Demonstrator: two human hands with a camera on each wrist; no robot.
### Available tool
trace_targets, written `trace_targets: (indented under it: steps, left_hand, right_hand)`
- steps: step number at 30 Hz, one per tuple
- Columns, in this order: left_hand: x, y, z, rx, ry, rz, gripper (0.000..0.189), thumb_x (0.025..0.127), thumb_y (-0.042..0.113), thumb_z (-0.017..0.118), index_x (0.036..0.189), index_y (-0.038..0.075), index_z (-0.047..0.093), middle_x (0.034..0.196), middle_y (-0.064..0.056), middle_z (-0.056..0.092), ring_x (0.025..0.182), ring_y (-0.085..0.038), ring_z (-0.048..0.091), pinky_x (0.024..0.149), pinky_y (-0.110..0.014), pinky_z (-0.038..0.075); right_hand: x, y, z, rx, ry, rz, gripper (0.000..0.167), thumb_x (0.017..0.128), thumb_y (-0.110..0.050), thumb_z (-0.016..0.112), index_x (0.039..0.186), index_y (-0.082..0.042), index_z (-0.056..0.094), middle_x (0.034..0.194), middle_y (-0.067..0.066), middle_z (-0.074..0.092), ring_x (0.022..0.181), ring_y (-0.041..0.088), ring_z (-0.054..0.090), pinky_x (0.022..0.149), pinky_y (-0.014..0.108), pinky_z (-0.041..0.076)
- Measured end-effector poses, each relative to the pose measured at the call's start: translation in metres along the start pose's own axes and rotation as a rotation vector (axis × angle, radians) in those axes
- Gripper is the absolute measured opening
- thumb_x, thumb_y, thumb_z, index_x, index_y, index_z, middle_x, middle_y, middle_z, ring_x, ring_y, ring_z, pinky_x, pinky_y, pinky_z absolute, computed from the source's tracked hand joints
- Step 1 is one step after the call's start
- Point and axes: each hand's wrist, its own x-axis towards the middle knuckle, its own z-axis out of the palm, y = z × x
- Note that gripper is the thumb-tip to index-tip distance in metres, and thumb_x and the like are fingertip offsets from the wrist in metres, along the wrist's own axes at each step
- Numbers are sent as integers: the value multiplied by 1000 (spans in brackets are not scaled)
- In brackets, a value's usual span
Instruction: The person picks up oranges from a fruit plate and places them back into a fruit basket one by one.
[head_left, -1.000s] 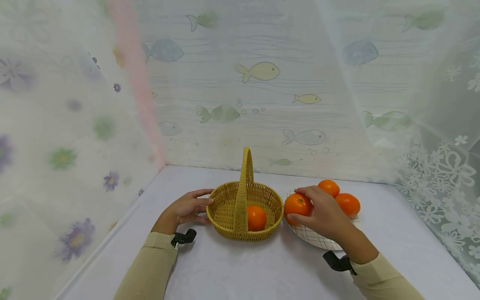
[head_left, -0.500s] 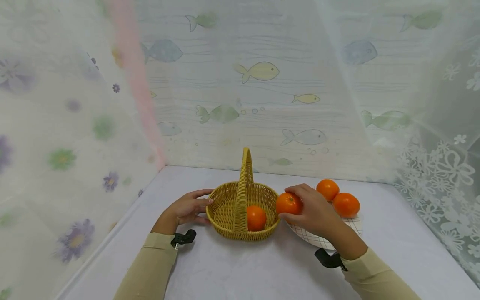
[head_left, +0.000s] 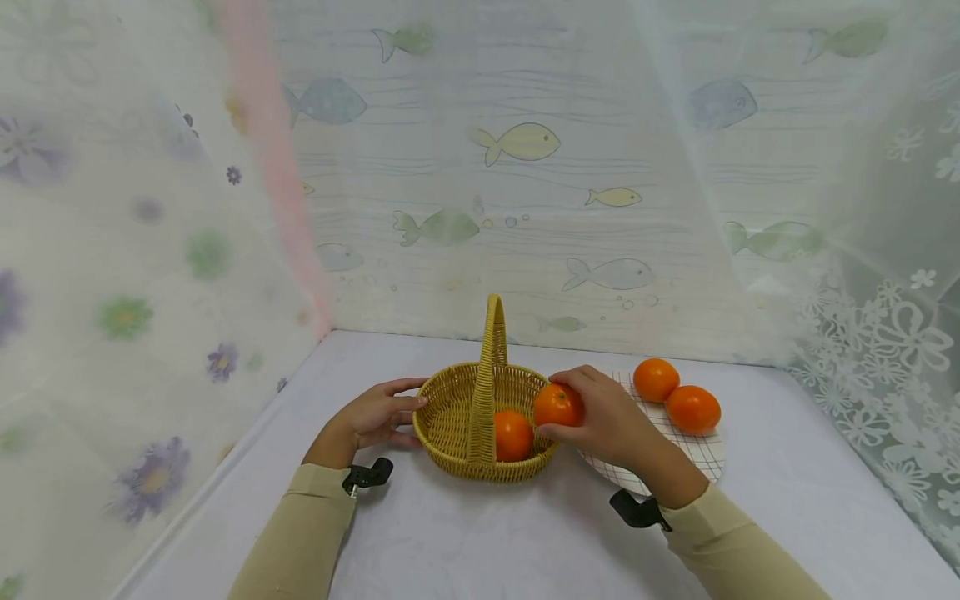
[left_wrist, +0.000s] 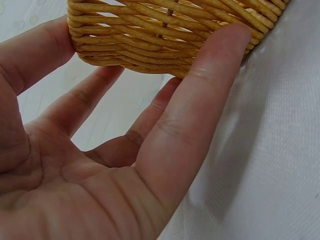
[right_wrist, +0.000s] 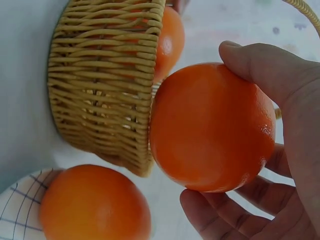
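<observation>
A yellow wicker basket (head_left: 448,461) with a tall arched handle stands on the table, with one orange (head_left: 513,436) lying inside, right of the handle. My left hand (head_left: 377,417) touches the basket's left side; in the left wrist view its thumb and fingers, fairly straight, meet the woven wall (left_wrist: 145,40). My right hand (head_left: 611,417) grips a second orange (head_left: 557,405) between thumb and fingers at the basket's right rim. In the right wrist view this held orange (right_wrist: 212,127) is right at the rim, partly covering the orange (right_wrist: 170,42) inside.
Right of the basket lies a white plate (head_left: 705,457) with a grid pattern, bearing two more oranges, one at the back (head_left: 656,380) and one nearer (head_left: 693,410). A white cloth (head_left: 480,542) covers the table. Curtains with fish and flowers hang behind and at the sides.
My right hand has carried the orange left, from over the plate to the basket's right rim. The left hand and basket have stayed in place.
</observation>
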Motion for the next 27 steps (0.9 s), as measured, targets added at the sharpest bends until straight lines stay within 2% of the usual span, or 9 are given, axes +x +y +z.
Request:
trace_targets:
  steps: [8, 21, 27]
  left_hand:
    - [0, -1, 0, -13, 7, -12, 60, 100, 22, 70, 156, 20, 46, 147, -16, 57, 118, -29, 69, 86, -55, 62]
    - [0, 1, 0, -16, 9, -19, 58, 100, 22, 69, 155, 21, 47, 149, -16, 56, 120, -29, 68, 88, -56, 61]
    - [0, 0, -1, -9, -4, -6, 61, 100, 24, 70, 155, 19, 46, 148, -16, 57, 120, -30, 68, 88, -56, 61]
  right_hand:
    - [10, -8, 6, 22, -57, -2, 73, 80, -54, 86, 136, -15, 62, 127, -3, 63, 105, 18, 62, 89, 39, 60]
    - [26, -21, 15, 25, -89, -9, 70, 81, -49, 87, 137, -15, 63, 127, -2, 65, 102, 17, 63, 85, 35, 60]
    - [34, -23, 14, -8, -106, 1, 71, 81, -51, 86, 137, -16, 63, 128, -2, 65, 104, 17, 62, 90, 37, 59]
